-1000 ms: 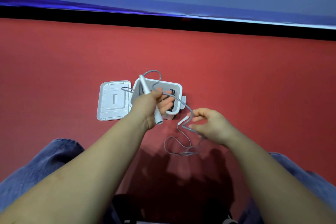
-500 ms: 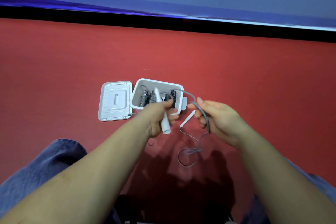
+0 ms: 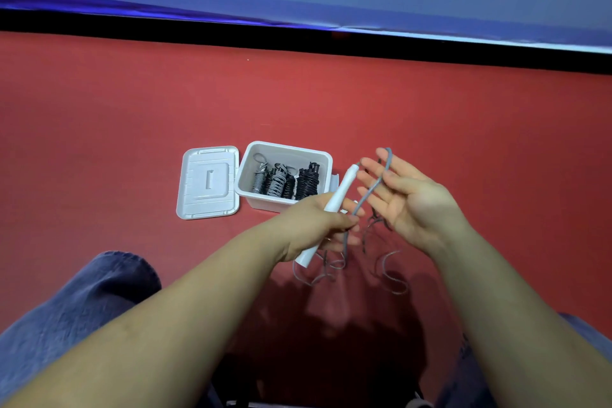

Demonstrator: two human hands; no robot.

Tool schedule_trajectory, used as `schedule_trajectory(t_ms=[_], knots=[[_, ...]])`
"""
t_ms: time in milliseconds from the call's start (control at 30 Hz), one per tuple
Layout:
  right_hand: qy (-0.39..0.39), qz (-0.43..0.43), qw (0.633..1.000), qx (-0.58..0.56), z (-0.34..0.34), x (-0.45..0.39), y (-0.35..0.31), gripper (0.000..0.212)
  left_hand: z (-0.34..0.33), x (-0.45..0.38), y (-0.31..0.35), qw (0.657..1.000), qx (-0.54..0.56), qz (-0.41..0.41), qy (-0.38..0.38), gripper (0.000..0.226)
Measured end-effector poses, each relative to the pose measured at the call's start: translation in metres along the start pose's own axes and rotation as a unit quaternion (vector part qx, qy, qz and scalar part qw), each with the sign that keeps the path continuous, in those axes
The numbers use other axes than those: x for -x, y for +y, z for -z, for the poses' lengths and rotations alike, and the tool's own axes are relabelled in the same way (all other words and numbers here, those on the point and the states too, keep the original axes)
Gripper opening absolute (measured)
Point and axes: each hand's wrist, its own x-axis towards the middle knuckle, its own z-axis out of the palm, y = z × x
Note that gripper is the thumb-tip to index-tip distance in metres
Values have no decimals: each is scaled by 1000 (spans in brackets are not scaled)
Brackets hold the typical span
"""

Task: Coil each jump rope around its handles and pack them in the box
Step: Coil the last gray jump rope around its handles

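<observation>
Red floor (image 3: 132,129): left hand (image 3: 318,225) grips white handle (image 3: 341,189); right hand (image 3: 407,199) (fingers spread wide) barely catches grey cord (image 3: 371,190), which may slip and tangle.

I count one white plastic box (image 3: 326,161), one flat white lid (image 3: 208,181), and about four coiled rope bundles (image 3: 286,181) in grey and black inside, packed too tightly for certainty; one white handle (image 3: 341,190), one loose grey rope (image 3: 371,190), and my two hands
</observation>
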Motion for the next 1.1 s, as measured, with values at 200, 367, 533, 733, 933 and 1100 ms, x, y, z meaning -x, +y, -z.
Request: schedule_trajectory(t_ms=[200,367,533,733,933,1100], knots=[[-18,10,933,360,4,1,16,31,13,-3,9,981,162,-11,106,13],[-142,-62,801,579,13,2,41,16,21,-5,16,943,304,-2,135,16],[-89,-11,829,552,14,-3,41,6,24,-2,24,919,371,-28,132,18],[-94,16,873,478,10,-2,44,25,22,0,26,916,386,-23,111,18],[-40,4,897,439,6,-2,34,11,23,-3,25,923,370,-34,104,10],[2,-34,989,142,-2,1,13,16,18,-7,4,993,-29,-46,109,22]])
